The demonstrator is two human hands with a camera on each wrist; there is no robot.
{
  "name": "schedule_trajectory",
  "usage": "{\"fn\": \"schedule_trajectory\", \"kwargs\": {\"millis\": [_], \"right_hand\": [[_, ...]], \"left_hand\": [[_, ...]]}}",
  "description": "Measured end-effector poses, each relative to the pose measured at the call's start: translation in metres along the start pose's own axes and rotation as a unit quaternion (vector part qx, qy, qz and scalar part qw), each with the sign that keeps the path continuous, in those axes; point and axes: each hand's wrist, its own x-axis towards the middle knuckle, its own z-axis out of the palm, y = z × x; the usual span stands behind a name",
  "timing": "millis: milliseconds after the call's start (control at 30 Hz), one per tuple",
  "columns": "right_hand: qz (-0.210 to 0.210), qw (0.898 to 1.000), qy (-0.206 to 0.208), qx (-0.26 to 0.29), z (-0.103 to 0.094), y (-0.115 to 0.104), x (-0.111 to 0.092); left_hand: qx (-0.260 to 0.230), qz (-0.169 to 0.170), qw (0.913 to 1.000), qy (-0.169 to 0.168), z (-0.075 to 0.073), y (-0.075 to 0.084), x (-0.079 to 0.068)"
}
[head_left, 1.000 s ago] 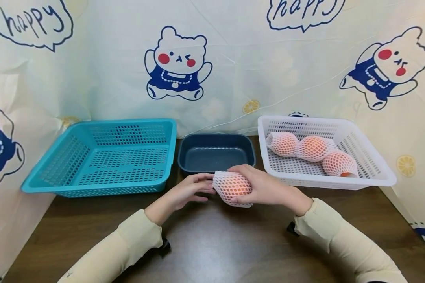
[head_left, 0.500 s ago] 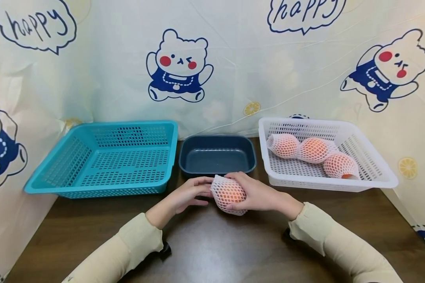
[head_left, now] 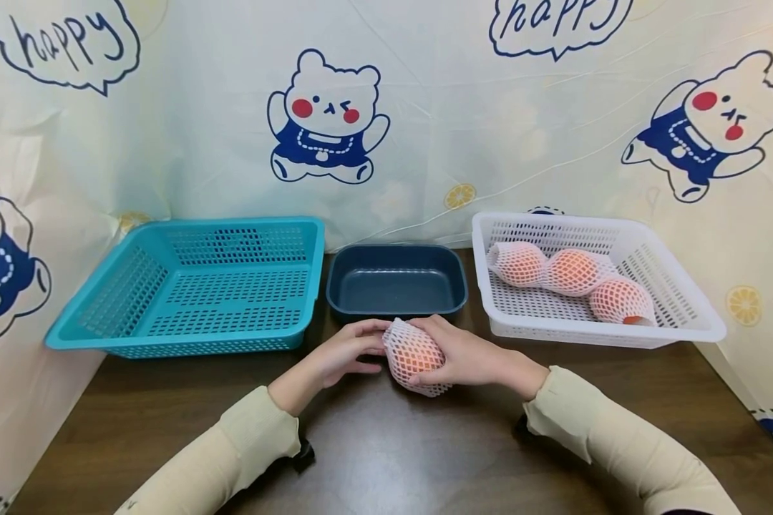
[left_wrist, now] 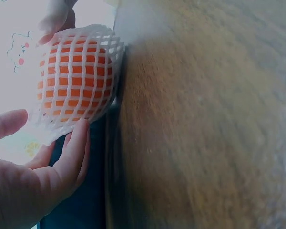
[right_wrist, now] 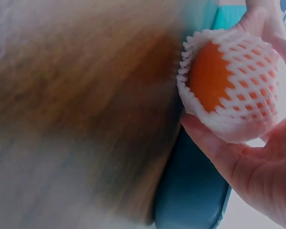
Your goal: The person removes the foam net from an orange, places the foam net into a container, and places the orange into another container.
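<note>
Backdrop (head_left: 425, 143): pale cloth, lightly creased, closing in the back and both sides. Printed with blue-outlined, red-cheeked bears, "happy" in speech bubbles, yellow citrus slices.

Table (head_left: 386, 465): dark brown, wood-grained; bright sheen toward 6 o'clock.

Teal basket (head_left: 206, 342): at 10 o'clock from my hands. Rectangular, plastic-looking, walls flared outward, sides and floor pierced with small slots.

White basket (head_left: 608, 331): at 2 o'clock, similar pierced build. Three netted fruits (head_left: 573, 270) lie inside, touching, in a bent row running from its 10 toward its 4 o'clock.

My sleeves (head_left: 644, 450): cream, loose cuffs, entering from 5 and 7 o'clock.

Dark blue tray (head_left: 396, 290): at 12 o'clock, between the baskets. Solid smooth walls, rounded corners, low gloss.

Right grip (head_left: 470, 354): at 3 o'clock on the held fruit, fingers and thumb curved round it, opened only to its width. Left grip (head_left: 344, 350): at 9 o'clock, spread, fingers nearly straight, thumb apart, holding nothing. Its fingertips reach the mesh edge; firm contact, cannot tell.

Held fruit (head_left: 414, 354): round, orange, just on the tray's 6 o'clock side. Smooth bare skin shows through one end of its wrapping. Whether it touches the table, cannot tell.

Foam net (right_wrist: 248, 90): white, soft-looking strands crossing into diamonds; scalloped rim.
</note>
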Motion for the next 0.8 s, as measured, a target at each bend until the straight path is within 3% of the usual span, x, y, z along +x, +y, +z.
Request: {"fn": "schedule_trajectory", "kwargs": {"millis": [533, 800], "right_hand": [[0.001, 1.0, -0.002, -0.025, -0.007, -0.004, -0.002], [-0.05, 0.996, 0.039, -0.057, -0.012, -0.005, -0.001]], "left_hand": [[-0.066, 0.015, 0.9972, -0.032, 0.008, 0.0, -0.008], [-0.073, 0.024, 0.9962, -0.039, 0.014, 0.0, -0.011]]}}
